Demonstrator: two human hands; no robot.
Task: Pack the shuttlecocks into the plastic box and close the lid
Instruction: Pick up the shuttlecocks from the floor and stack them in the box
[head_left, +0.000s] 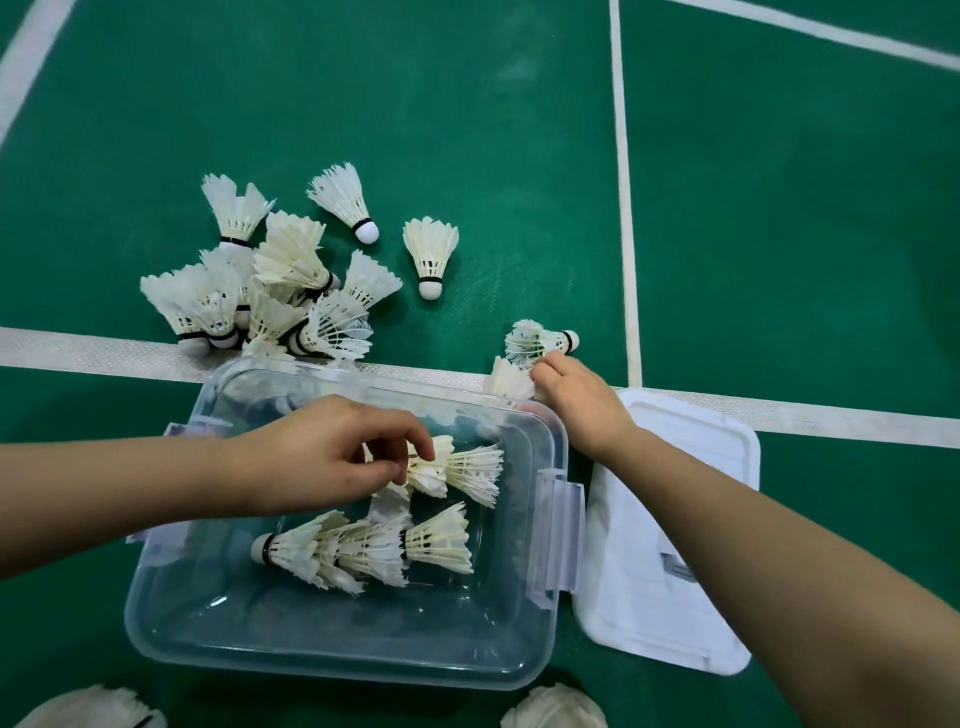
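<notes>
While the clear rectangular plastic box (343, 649) beneath the left hand (322, 457) holds only a few, its white plastic lid (675, 597) lies off beside the right hand (576, 400). Most white feathered shuttlecocks (270, 291) wait beyond. The left hand pinches one shuttlecock (462, 467) inside, and the right hand's fingers curl round another (535, 340).

The green court floor (779, 234) is carrying everything, its white lines (626, 208) crossing under the things. A clear plastic box (332, 670) is sitting open on it, with the white lid (639, 597) lying flat just beside it on the right. Beyond the box a heap of shuttlecocks (270, 291) is sprawling over one line. Two loose shuttlecocks (431, 254) are lying nearby, and another pair (535, 340) is lying near where the lines meet.
</notes>
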